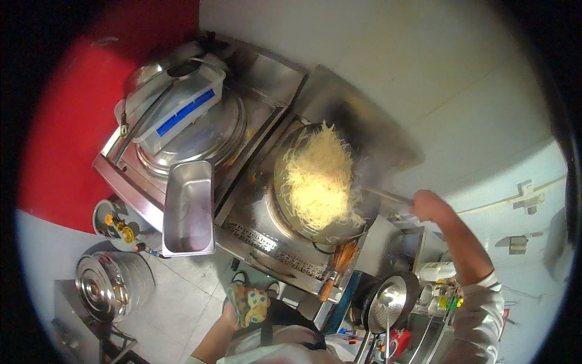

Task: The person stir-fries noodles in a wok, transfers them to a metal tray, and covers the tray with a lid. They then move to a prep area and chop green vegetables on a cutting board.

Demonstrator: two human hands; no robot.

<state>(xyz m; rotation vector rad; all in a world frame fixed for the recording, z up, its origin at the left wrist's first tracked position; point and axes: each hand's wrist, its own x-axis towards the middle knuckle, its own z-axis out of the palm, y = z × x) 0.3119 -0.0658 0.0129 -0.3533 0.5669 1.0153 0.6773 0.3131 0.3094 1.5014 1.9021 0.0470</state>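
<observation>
Thin pale noodles or shreds [320,182] are heaped in a wok [284,204] on the stove. My right hand [427,205], out at the right, is closed on the handle of a utensil [386,195] that reaches toward the wok; its far end is hidden. Below the stove's front edge, my left hand [233,311] holds a spotted cloth [250,305], clear of the wok. A rectangular steel pan [188,207] lies left of the wok, across the stove's front edge.
A clear plastic container [182,113] rests on a large round metal lid [232,145]. A bamboo wok brush [338,268] lies by the front right corner. Perforated skimmer [387,305] and pans stand at lower right. A lidded metal pot [113,286] is at lower left.
</observation>
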